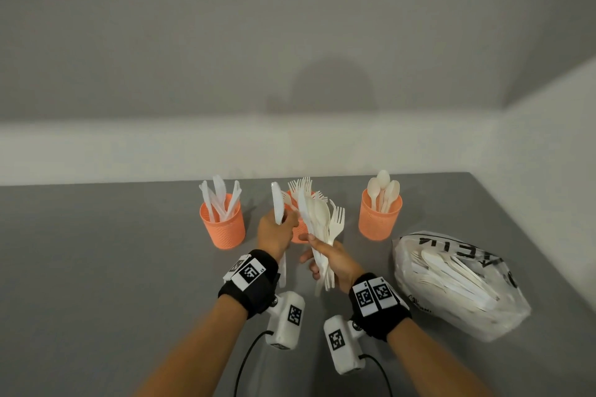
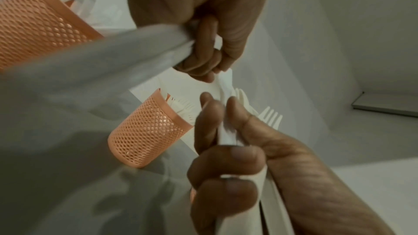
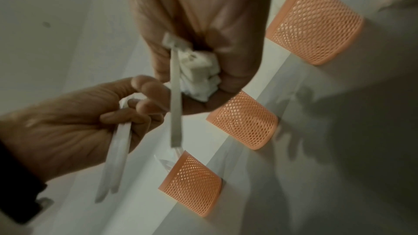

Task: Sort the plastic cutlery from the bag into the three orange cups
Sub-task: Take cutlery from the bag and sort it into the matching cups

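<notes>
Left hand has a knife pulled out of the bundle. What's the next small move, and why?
Probably carry the knife in the left hand leftward and drop it into the left cup, which already holds only knives. The middle cup holds forks and the right cup spoons. The right hand grips the mixed bundle.

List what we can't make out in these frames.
- Middle orange mesh cup: head view, mostly hidden behind both hands.
- Cutlery count inside the white plastic bag: head view, film obscures it.
- White plastic knife: left wrist view, blurred.
- Bundle of white cutlery: right wrist view, only handle ends show.
</notes>
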Motion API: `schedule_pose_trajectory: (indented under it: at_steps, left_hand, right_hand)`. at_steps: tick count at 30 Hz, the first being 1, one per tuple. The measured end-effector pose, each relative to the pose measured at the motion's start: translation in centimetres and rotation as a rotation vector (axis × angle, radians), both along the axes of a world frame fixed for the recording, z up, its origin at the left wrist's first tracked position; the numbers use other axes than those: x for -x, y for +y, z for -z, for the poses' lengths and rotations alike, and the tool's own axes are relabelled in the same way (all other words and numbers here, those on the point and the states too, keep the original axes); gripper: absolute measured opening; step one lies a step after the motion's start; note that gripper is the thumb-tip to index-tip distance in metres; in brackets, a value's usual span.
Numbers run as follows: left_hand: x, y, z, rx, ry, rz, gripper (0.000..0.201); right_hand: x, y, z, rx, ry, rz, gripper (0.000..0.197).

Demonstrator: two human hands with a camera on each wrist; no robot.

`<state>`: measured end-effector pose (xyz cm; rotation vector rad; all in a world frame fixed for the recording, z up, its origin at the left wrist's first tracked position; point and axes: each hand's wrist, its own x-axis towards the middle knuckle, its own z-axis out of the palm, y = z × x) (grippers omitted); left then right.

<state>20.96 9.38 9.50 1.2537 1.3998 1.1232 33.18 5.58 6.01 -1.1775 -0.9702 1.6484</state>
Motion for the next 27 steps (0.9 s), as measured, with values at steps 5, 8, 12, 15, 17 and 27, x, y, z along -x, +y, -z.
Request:
schedule_pose_trajectory:
  at_steps: [5,8,12,15,17,27]
  left_hand:
    - [-0.2,-0.2,0.5,0.038,-0.124,0.062,0.02]
    - [-0.3,-0.5,0.7,0.07,-0.143,0.036,0.012]
    - [-0.1,-0.8,1.0,0.053,-0.104,-0.021,0.018]
    - [0.3,-0.3,1.1,0.044,-0.082,-0.11,0.024]
    - [0.7,0.2,1.3,0.042,-0.121,-0.176,0.027]
    - [2.0,0.2,0.2,0.235,-0.347,0.049,0.025]
  right_hand:
    - [0.3,-0.2,-0.2,-0.041,-0.021,0.027,0.014]
    - [0.6,-0.3,-0.3,-0.057,-0.023,0.026,0.013]
    - [0.9,-0.1,-0.1,-0.024,0.01,0.047,0.027]
    - [0.8,-0.2,-0.2,0.009,0.01,0.054,0.031]
    - [0.7,-0.3,-0.2,0.024,0.024,0.041,0.03]
    - [0.2,-0.2,-0.3,0.116,0.082,-0.049,0.026]
